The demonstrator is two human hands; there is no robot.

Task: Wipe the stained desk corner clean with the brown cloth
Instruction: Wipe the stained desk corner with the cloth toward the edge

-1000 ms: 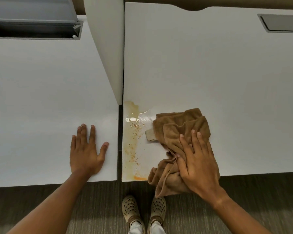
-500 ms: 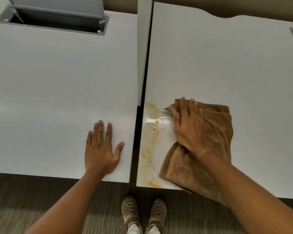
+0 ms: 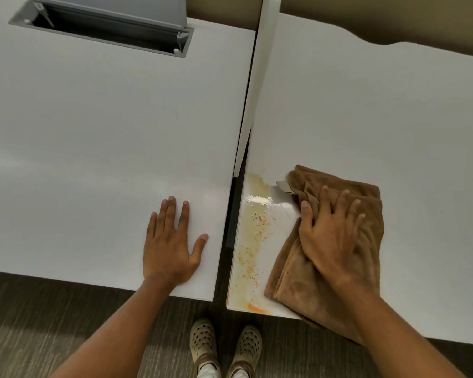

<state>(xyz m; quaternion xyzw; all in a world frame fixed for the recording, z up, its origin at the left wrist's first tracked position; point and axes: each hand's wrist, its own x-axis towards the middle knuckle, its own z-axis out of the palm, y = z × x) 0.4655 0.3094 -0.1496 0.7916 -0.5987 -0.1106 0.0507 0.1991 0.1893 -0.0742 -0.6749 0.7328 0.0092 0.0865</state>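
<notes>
A yellow-orange stain (image 3: 254, 241) with crumbs runs along the near left corner of the right white desk (image 3: 366, 118), with a brighter orange smear at the front edge. The folded brown cloth (image 3: 292, 274) lies just right of the stain, its lower end hanging over the desk's front edge. My right hand (image 3: 328, 233) presses flat on the cloth with fingers spread, thumb gripping its left fold. My left hand (image 3: 171, 241) rests palm down, fingers apart, on the left white desk (image 3: 93, 132), holding nothing.
A narrow gap and a white upright divider panel (image 3: 254, 91) separate the two desks. A grey cable tray opening (image 3: 107, 25) sits at the back of the left desk. My feet in beige clogs (image 3: 224, 347) stand on dark carpet below.
My right hand and the cloth have shifted slightly right and down from the stain's top. The view has swung a little; my left hand stays planted.
</notes>
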